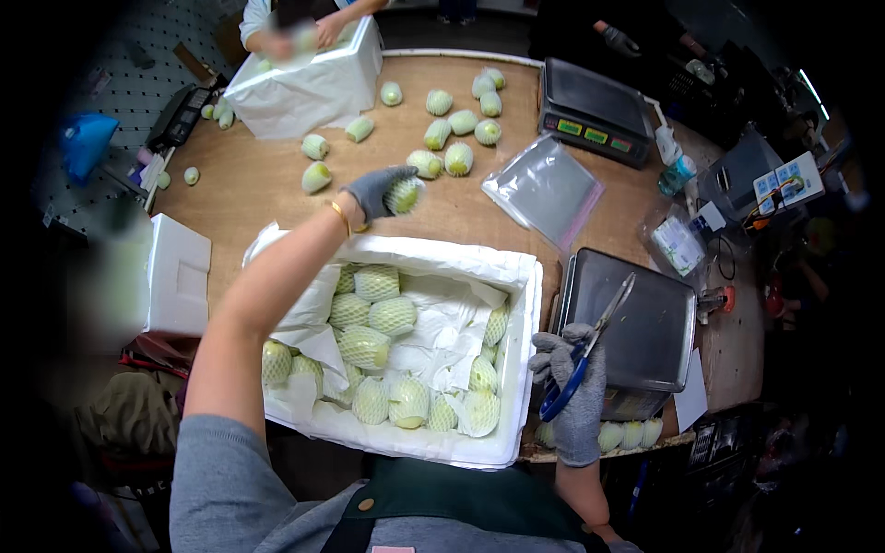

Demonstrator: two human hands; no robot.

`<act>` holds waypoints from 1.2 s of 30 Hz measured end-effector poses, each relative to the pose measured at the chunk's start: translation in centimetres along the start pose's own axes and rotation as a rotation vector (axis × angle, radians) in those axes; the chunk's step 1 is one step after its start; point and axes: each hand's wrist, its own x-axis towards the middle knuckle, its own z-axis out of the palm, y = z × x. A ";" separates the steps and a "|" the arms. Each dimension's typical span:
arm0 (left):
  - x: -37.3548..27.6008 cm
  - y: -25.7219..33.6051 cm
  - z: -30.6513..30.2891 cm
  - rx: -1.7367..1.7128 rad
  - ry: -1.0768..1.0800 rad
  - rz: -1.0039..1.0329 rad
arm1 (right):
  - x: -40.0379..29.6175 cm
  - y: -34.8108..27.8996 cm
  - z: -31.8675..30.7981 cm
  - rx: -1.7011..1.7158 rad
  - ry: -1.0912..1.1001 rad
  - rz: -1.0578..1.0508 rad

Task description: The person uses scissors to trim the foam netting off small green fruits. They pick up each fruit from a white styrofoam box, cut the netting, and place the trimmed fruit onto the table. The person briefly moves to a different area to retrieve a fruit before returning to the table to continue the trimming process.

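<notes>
My left hand (380, 191), in a grey glove, grips a pale green fruit in a foam net (404, 196) above the wooden table, beyond a white foam box. My right hand (577, 387), also gloved in grey, holds scissors with blue handles (573, 383) at the box's right, their blades pointing away over a scale. The white foam box (527, 345) stands before me, lined with white paper (435, 332). Netted fruits (364, 347) lie in it along the left, near and right sides. Several more netted fruits (458, 160) lie loose on the table (269, 197).
Two scales stand right, one far (594, 104) and one near (632, 318), with clear plastic bags (543, 190) between them. Another person's hands (332, 31) are over a second foam box (304, 97) at the far left. A power strip (788, 182) lies right.
</notes>
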 end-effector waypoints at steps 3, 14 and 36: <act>7.6 -4.9 -3.4 -0.264 -0.134 -0.468 | 0.4 0.2 -1.5 0.004 0.100 0.036; -2.0 5.2 1.0 0.140 0.179 0.284 | 0.9 -0.3 -3.7 -0.101 0.212 -0.080; -21.5 -5.4 22.5 0.825 0.139 -0.070 | -5.0 2.3 3.2 -0.519 -0.443 0.164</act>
